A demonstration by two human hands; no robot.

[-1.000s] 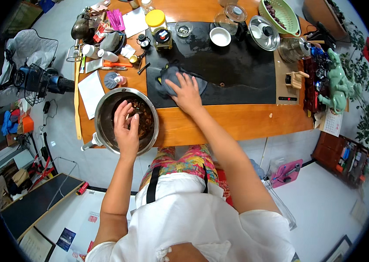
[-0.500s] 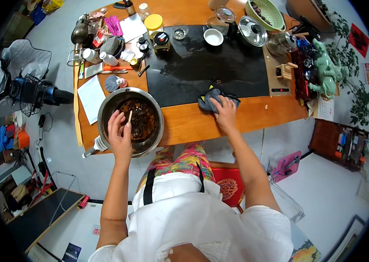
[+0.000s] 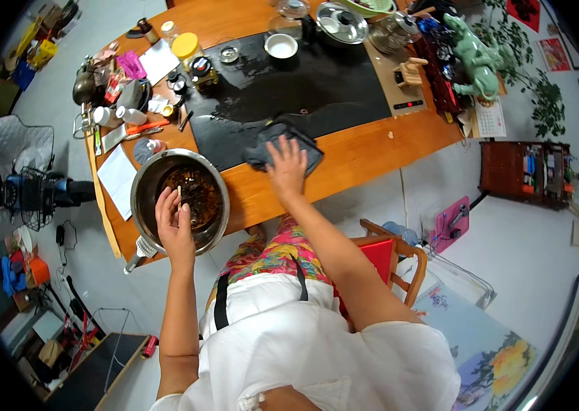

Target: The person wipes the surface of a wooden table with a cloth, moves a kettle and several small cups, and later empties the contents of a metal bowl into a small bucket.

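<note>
My left hand [image 3: 174, 222] is above the near left part of a steel bowl [image 3: 140, 195] and pinches a thin pale stick [image 3: 180, 194] between its thumb and fingers. Dark liquid with brown pieces [image 3: 200, 202] lies in the bowl. To the right, my right hand [image 3: 288, 164] rests with spread fingers on a crumpled dark grey cloth [image 3: 259, 155]. That cloth lies over the near edge of a black mat [image 3: 248, 103], partly on the wooden table [image 3: 365, 147]. Wet streaks show on the mat.
A brush-like tool with a white head [image 3: 144, 248] leans at the bowl's left. Behind the bowl are a white sheet [image 3: 115, 179], bottles and a yellow-lidded jar [image 3: 185, 46]. A white cup [image 3: 280, 46] and a glass-lidded pot [image 3: 341, 24] stand farther back. A chair [image 3: 399, 267] is close on my right.
My right hand has slid the cloth leftward along the mat's near edge, and its fingers lie more spread. My left hand stays over the bowl with the stick. The whole view has shifted and turned.
</note>
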